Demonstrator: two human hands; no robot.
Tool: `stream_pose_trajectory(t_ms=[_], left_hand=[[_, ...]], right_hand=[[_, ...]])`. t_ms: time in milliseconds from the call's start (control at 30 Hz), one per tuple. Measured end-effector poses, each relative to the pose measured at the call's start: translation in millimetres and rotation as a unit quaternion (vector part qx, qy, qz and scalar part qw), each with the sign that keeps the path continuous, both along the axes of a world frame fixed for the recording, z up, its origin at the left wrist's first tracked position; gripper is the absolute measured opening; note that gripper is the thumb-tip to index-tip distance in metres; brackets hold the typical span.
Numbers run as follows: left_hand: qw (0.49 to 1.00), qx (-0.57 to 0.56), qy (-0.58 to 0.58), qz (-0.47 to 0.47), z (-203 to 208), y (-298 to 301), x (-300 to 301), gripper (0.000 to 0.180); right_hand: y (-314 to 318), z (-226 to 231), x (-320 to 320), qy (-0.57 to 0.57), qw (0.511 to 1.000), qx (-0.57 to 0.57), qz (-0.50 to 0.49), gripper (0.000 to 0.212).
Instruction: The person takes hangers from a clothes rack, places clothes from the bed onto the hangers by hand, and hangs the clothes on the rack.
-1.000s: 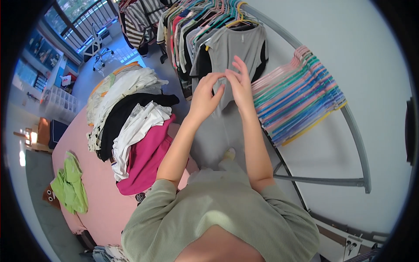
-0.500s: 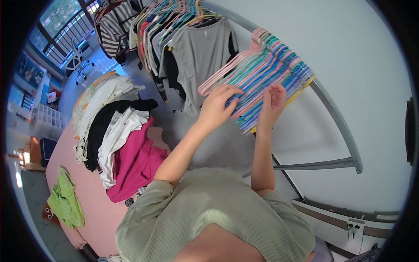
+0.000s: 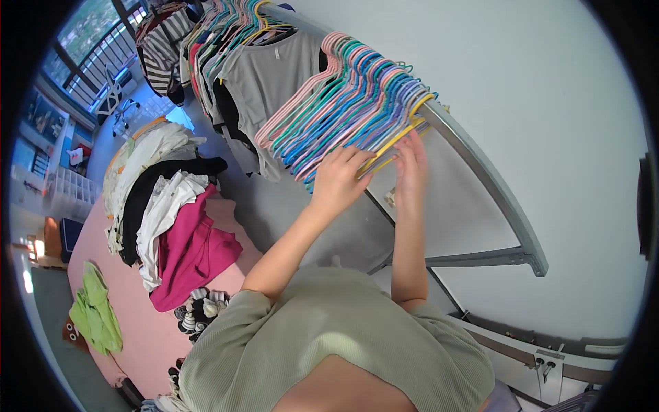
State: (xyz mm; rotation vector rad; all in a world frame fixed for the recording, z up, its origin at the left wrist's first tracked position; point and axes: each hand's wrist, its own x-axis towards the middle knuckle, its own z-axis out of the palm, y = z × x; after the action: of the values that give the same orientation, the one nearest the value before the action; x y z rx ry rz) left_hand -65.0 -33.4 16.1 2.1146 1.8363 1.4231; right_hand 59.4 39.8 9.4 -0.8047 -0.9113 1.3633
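The bed (image 3: 134, 319) lies left of our left hand (image 3: 340, 178). Above, the rail (image 3: 471, 148) keeps the hooked hangers (image 3: 336, 117) from falling. By the yellow hanger (image 3: 392, 143), that hand is curled, our right hand (image 3: 412, 172) half open; we can't tell if either holds it.

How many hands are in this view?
2: the left hand at the lower-left end of the nearest yellow hanger, the right hand beside its upper-right end. No others show.
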Motion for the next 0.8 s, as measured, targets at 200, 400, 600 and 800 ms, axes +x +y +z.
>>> stream_pose_trajectory(t_ms=[200,400,600,800], left_hand=[[0.998,0.016,-0.065,0.02,-9.9,0.1,13.6,0.028],[0.989,0.051,-0.133,0.041,-3.9,-8.4,10.4,0.022],[0.92,-0.119,-0.372,-0.046,21.9,-44.2,-10.5,0.02],[0.905,-0.158,-0.391,-0.06,31.3,-99.7,-41.2,0.023]], right_hand=[[-1.6,-0.3,10.2,0.071,0.992,-0.025,0.102,0.049],[-11.3,16.8,11.3,0.105,0.984,-0.022,0.143,0.035],[-30.9,30.7,0.8,0.089,0.978,0.023,0.186,0.018],[-73.7,27.7,-31.4,0.062,0.97,0.06,0.226,0.013]])
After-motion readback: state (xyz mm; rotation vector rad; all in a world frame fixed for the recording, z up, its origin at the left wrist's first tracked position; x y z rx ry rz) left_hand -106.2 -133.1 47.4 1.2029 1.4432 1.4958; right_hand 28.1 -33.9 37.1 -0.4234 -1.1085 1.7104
